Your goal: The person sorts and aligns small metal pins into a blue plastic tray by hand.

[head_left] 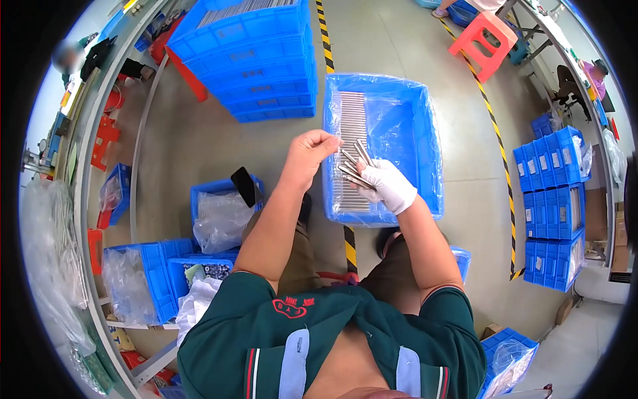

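Fingers (330, 141) pinch metal rods (353, 166) above crate (432, 159) rim.

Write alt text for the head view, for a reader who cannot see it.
A white-gloved right hand holds a bundle of metal rods while the bare left hand pinches one, above a plastic-lined blue crate with rods laid in a row. More blue crates stand stacked on the floor.

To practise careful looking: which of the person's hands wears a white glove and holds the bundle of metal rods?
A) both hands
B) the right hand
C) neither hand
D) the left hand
B: the right hand is gloved and grips the metal rods, while the bare left hand pinches one rod's end.
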